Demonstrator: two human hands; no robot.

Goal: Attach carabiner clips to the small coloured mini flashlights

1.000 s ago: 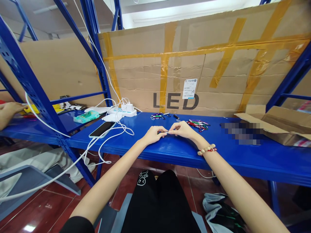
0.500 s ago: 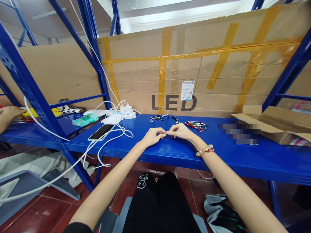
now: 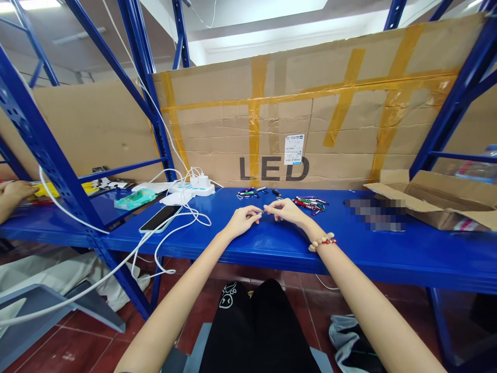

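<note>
Above the blue shelf top (image 3: 272,243), my left hand (image 3: 243,220) pinches a tiny metallic piece (image 3: 262,212), too small to identify. My right hand (image 3: 285,211), with a beaded bracelet at the wrist, has its fingertips pressed together beside that piece; what they hold, if anything, is too small to tell. Just behind my right hand lies a pile of red, green and silver slim items (image 3: 311,204). A smaller group of coloured slim items (image 3: 248,194) rests farther back, with a short black piece (image 3: 276,193) to its right.
White cables and a power strip (image 3: 198,185) lie left, near a phone (image 3: 160,218) and a teal packet (image 3: 135,199). An open cardboard box (image 3: 438,207) stands right. A large cardboard panel (image 3: 217,134) rises behind. Another person's hand (image 3: 17,192) is far left.
The view has tilted up slightly and shifted. My hands stay close together, with a little more of the small piece showing between the fingertips.
</note>
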